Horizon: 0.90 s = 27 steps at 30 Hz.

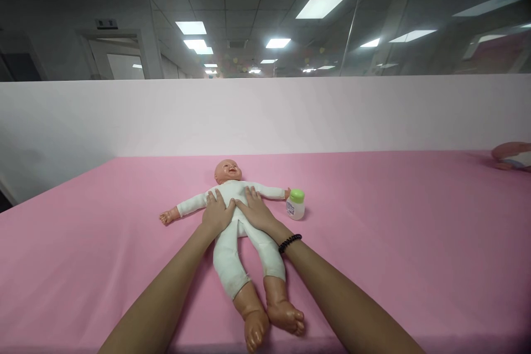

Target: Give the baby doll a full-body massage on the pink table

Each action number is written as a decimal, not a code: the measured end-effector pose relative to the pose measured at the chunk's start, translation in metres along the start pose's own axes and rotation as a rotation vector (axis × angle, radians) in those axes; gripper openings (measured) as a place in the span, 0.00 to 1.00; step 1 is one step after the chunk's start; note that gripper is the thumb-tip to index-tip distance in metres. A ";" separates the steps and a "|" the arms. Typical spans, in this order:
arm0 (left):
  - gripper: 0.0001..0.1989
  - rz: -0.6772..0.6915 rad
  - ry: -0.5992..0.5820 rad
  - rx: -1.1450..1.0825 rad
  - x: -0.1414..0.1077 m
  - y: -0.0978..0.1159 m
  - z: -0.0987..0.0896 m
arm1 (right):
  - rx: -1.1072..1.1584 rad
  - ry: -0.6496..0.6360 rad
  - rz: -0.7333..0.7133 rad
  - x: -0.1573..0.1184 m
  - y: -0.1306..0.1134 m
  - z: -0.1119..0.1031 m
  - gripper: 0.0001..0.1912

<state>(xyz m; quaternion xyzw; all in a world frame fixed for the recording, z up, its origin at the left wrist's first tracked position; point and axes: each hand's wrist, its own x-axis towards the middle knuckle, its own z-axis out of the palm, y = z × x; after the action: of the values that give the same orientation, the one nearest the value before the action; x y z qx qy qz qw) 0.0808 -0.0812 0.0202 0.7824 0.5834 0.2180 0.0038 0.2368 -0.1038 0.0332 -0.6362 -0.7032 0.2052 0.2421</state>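
A baby doll (232,191) with a white cloth body lies on its back, arms spread and feet toward me. My left hand (218,213) rests flat on the left side of its torso, fingers stretched toward the chest. On the torso's right side lies my right hand (255,210), also with fingers extended; the two thumbs come close together at the belly. A dark coiled band circles my right wrist. Beside the doll's hand on the right stands a small clear jar (295,206) with a green lid.
A pink cloth (394,254) covers the wide table beneath the doll. Along its back runs a low white wall (290,116) with glass above. Part of another doll (512,155) shows at the far right edge.
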 end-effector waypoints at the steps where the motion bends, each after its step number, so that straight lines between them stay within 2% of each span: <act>1: 0.30 -0.051 0.004 0.034 -0.002 0.004 -0.004 | -0.010 0.030 0.016 -0.003 -0.002 -0.001 0.45; 3: 0.30 -0.109 0.012 0.110 -0.006 0.012 -0.013 | -0.061 0.109 0.032 -0.011 -0.008 -0.003 0.44; 4: 0.30 -0.094 0.017 0.148 -0.008 0.015 -0.017 | -0.101 0.149 0.035 -0.015 -0.012 -0.005 0.42; 6: 0.30 -0.023 0.031 0.218 -0.011 0.019 -0.022 | -0.199 0.206 0.029 -0.022 -0.020 -0.008 0.35; 9: 0.27 0.103 0.057 0.267 -0.014 0.019 -0.024 | -0.328 0.245 -0.020 -0.027 -0.025 -0.010 0.30; 11: 0.24 0.208 0.073 0.234 -0.014 0.017 -0.022 | -0.328 0.247 -0.100 -0.026 -0.024 -0.009 0.25; 13: 0.20 0.319 0.090 0.162 -0.013 0.013 -0.018 | -0.239 0.228 -0.242 -0.022 -0.019 -0.006 0.20; 16: 0.20 0.383 0.128 0.027 -0.010 0.005 -0.012 | -0.066 0.151 -0.421 -0.014 -0.008 -0.002 0.24; 18: 0.22 0.362 0.112 -0.059 -0.006 0.000 -0.008 | -0.011 0.057 -0.410 -0.008 -0.002 -0.001 0.28; 21: 0.26 0.291 -0.030 -0.144 0.000 -0.006 -0.004 | -0.013 -0.063 -0.308 -0.001 0.002 -0.002 0.33; 24: 0.28 0.148 -0.134 -0.143 0.004 -0.007 -0.002 | -0.041 -0.072 -0.204 0.003 0.001 -0.002 0.35; 27: 0.29 0.025 -0.089 -0.020 0.003 -0.002 -0.002 | -0.041 -0.020 -0.053 0.002 -0.003 -0.001 0.41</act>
<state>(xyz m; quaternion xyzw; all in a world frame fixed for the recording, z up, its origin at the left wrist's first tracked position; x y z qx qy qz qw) 0.0784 -0.0780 0.0228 0.7985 0.5704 0.1890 0.0350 0.2348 -0.1024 0.0355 -0.6202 -0.7261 0.1907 0.2276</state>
